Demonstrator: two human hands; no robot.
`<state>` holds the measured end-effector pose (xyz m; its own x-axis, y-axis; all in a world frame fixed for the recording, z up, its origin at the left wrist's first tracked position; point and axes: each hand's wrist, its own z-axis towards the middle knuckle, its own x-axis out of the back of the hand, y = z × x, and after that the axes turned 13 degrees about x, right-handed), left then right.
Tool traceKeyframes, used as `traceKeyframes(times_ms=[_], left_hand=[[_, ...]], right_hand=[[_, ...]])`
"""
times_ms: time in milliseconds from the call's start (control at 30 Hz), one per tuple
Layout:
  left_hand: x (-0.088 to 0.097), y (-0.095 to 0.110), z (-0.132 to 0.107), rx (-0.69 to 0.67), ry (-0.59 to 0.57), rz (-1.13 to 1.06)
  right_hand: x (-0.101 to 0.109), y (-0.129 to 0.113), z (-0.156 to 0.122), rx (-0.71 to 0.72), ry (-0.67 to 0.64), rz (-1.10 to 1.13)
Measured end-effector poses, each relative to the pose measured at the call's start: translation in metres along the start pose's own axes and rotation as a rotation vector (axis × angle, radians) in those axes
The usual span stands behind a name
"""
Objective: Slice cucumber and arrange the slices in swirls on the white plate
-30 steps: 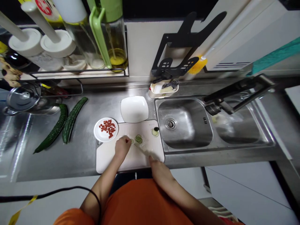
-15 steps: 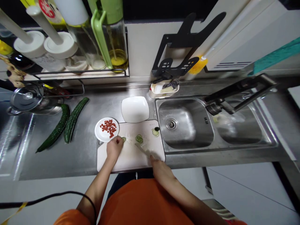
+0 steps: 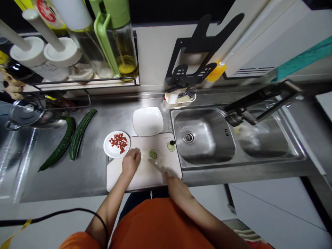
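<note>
A white cutting board [image 3: 145, 174] lies on the steel counter in front of me. My left hand [image 3: 131, 160] rests on its upper left part, fingers curled over something small that I cannot make out. My right hand [image 3: 174, 185] grips the handle of a knife [image 3: 157, 166], whose blade points up-left across the board. A few cucumber slices [image 3: 153, 154] lie just beyond the blade tip, and another slice [image 3: 171, 147] sits near the board's right corner. A small white plate with red pieces [image 3: 117, 143] touches the board's upper left corner.
An empty white square dish [image 3: 148, 121] sits behind the board. Two whole cucumbers [image 3: 70, 138] lie at the left beside a steel pot lid [image 3: 26, 110]. A double sink [image 3: 204, 136] with a faucet [image 3: 259, 102] lies to the right. Bottles fill the rack [image 3: 85, 81] behind.
My left hand slid left toward the red-piece plate, then came back slightly right and curled over the board. The right hand and knife stayed almost still.
</note>
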<state>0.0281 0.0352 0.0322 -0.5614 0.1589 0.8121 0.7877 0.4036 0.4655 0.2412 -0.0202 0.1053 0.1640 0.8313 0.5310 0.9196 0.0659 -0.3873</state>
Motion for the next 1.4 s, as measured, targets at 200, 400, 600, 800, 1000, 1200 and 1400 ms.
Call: traceKeyframes(times_ms=[200, 400, 600, 800, 1000, 1200, 1400], left_hand=[[-0.012, 0.037, 0.012, -0.087, -0.271, -0.036], [-0.028, 0.051, 0.022, -0.058, -0.362, 0.07], [-0.035, 0.05, 0.025, -0.091, -0.366, 0.081], [-0.034, 0.052, 0.025, -0.083, -0.375, 0.076], [-0.031, 0.051, 0.026, -0.205, -0.357, 0.107], [-0.025, 0.048, 0.028, -0.165, -0.255, 0.074], [-0.03, 0.048, 0.029, -0.052, -0.237, 0.081]], right_hand=[[0.003, -0.004, 0.0, -0.027, -0.005, -0.014], [0.003, -0.004, -0.001, -0.019, 0.009, -0.008], [0.004, -0.004, -0.002, -0.018, 0.011, -0.019], [0.007, -0.005, -0.004, -0.017, 0.02, -0.01], [0.005, -0.004, -0.003, -0.024, 0.013, -0.011], [0.004, -0.003, -0.003, -0.011, 0.021, -0.007], [0.003, -0.002, -0.002, -0.015, 0.007, -0.003]])
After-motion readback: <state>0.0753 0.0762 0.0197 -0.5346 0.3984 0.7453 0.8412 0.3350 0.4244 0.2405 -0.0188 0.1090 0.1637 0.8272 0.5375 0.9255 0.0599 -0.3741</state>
